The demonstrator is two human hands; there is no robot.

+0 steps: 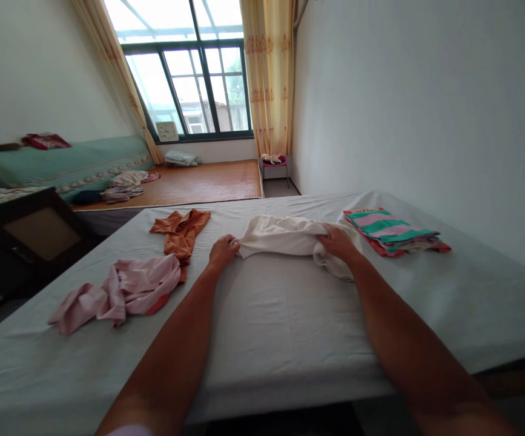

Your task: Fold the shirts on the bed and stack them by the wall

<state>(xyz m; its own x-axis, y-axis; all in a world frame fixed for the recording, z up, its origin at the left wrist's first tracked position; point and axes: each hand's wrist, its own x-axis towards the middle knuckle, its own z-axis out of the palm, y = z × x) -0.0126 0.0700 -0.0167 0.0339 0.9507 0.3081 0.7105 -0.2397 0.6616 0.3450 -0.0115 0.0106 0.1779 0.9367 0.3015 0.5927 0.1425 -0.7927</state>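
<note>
- A white sheet covers the broad surface under the clothes.
- The cream garment lies on it, stretched between both hands, its right part bunched.
- A crumpled pink garment lies to the left, overlapping an orange one.
- A folded stack, striped on top, sits to the right.
- The right hand grips the cream garment's right part.
- The left hand pinches its left end.
</note>
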